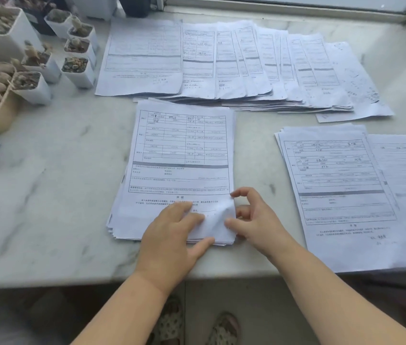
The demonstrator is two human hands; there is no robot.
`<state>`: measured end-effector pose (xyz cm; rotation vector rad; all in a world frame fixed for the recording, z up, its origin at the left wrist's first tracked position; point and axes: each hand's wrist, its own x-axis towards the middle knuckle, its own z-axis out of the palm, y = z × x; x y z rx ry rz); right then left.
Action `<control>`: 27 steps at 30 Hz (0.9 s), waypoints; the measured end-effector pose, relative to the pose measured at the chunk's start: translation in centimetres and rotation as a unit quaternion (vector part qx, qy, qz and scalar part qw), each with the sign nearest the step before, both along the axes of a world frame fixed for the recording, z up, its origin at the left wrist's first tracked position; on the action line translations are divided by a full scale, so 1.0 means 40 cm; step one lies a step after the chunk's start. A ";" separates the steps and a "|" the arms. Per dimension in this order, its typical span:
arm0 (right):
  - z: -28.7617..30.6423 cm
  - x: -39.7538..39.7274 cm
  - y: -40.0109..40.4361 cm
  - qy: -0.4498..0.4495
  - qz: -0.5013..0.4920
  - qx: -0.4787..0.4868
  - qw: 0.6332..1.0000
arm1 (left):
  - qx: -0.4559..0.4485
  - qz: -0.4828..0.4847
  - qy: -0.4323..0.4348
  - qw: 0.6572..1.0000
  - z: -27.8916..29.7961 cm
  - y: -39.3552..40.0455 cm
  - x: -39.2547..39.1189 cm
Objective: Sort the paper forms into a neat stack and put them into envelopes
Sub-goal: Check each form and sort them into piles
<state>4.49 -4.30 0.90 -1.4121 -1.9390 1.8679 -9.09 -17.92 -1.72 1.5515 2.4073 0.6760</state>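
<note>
My left hand [172,232] presses flat on the centre stack [179,170] near the counter's [47,195] front edge while my right hand [251,215] pinches its crumpled corner, which I should smooth gently.

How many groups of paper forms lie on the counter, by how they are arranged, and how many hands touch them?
Neat stack of forms: 1
Fanned row of forms: 1
Loose pile of forms: 1
Hands on the neat stack: 2, left hand and right hand
Total: 3 groups of forms, 2 hands
</note>
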 end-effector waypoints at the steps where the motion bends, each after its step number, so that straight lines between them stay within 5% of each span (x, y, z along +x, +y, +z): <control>1: -0.003 -0.003 -0.002 -0.001 -0.011 0.008 1.000 | 0.002 -0.002 -0.001 1.000 0.000 0.000 -0.002; 5: -0.013 -0.014 -0.010 -0.013 -0.056 0.025 0.998 | 0.014 0.008 -0.014 1.000 0.000 0.000 -0.021; 10: -0.007 0.013 0.012 0.028 -0.015 -0.074 0.997 | 0.033 0.067 -0.071 0.995 0.012 0.009 -0.043; 21: -0.032 -0.034 -0.006 -0.037 -0.079 0.031 0.996 | 0.042 0.025 -0.034 0.998 0.003 0.001 -0.039; 27: -0.009 -0.013 0.001 0.008 -0.063 -0.060 0.996 | 0.047 0.057 -0.076 0.994 0.017 0.008 -0.038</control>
